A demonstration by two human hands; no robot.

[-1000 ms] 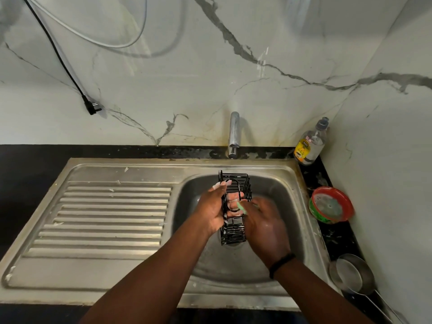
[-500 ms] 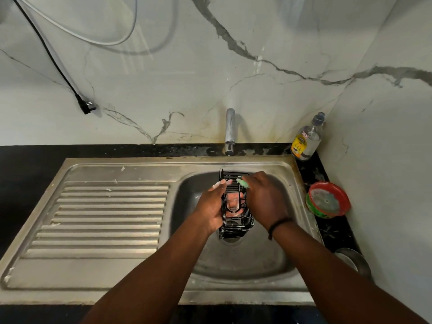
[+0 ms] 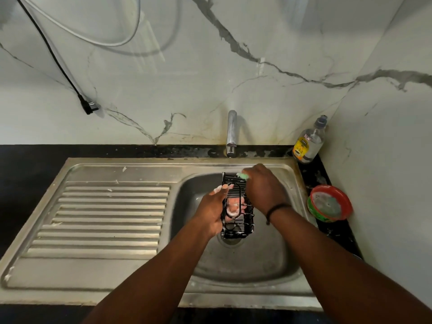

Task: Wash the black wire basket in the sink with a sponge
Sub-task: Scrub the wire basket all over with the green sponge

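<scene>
The black wire basket [image 3: 236, 206] stands on end over the steel sink bowl [image 3: 257, 260], its lower end above the drain. My left hand [image 3: 210, 213] grips it from the left, fingers curled inside and showing through the wires. My right hand [image 3: 263, 185] is at the basket's upper right edge, closed on a green sponge [image 3: 243, 175] whose tip peeks out at the top rim. White suds cling to the wires and to my left fingers.
A chrome tap [image 3: 231, 134] rises behind the bowl, no water running. A ribbed drainboard [image 3: 107, 218] lies to the left. At the right are a soap bottle [image 3: 309, 142] and a red-rimmed dish [image 3: 329, 203]. A black plug [image 3: 88, 106] hangs on the marble wall.
My right hand with the sponge has moved from the basket's middle up to its top far edge. The left hand keeps the basket almost still.
</scene>
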